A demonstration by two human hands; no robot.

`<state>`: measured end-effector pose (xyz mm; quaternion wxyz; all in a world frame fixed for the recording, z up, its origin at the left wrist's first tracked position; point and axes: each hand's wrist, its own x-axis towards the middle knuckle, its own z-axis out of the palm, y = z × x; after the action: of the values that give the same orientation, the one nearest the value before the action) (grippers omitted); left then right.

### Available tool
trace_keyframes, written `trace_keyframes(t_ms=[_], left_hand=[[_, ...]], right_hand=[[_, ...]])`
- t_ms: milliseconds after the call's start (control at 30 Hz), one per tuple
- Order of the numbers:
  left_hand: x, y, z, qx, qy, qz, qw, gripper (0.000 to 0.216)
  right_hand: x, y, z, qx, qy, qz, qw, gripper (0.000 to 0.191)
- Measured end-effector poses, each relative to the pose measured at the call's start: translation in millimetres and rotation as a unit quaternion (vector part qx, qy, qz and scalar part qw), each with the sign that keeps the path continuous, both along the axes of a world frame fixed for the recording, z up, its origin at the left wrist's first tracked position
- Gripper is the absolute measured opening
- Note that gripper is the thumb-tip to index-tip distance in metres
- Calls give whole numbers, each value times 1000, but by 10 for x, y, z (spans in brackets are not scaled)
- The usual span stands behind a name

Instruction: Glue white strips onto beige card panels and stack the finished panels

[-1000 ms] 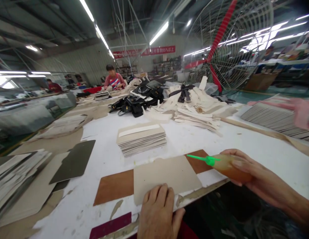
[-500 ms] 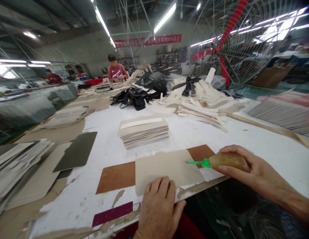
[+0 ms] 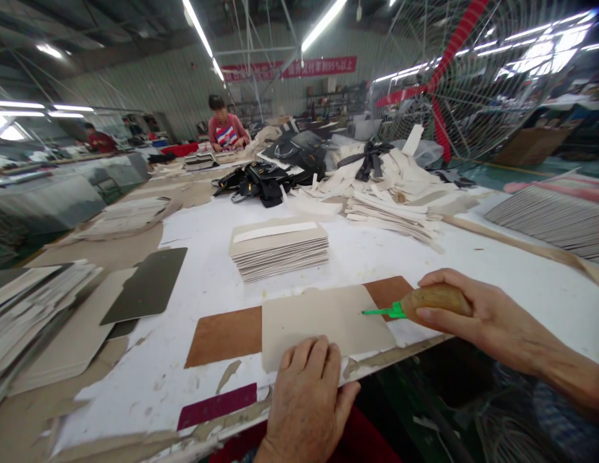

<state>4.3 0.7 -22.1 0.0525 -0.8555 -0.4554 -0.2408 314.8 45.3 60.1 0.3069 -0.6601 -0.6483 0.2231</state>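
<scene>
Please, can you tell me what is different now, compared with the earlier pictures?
The right hand has tipped the bottle, so its green nozzle swung down from the far right corner of the beige sheet to over its right part. Nothing was released. The left hand still rests on the sheet; the paper stack stayed put.

From my remote seat I see a factory workshop: big fan (image 3: 430,89) right of the black pile (image 3: 270,190), red banner (image 3: 321,67) and worker (image 3: 226,134) beyond it.
</scene>
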Motion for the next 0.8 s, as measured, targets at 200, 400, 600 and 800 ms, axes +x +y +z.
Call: trace_keyframes(t_ms=[200,400,600,800], left_hand=[[16,-9,9,-2,-1,5,1000,47],[21,-9,18,-6,0,6,1000,45],[20,-14,-12,-2,0,10,1000,47],[14,-11,-7,2,0,6,1000,47]], right_hand=[[-114,55,219,-28,-32,20,999,54],[-88,110,263,-38,-48,38,997,50],[-95,162,268,-39,-41,59,997,48],[-143,225,224,-41,-33,71,996,52]])
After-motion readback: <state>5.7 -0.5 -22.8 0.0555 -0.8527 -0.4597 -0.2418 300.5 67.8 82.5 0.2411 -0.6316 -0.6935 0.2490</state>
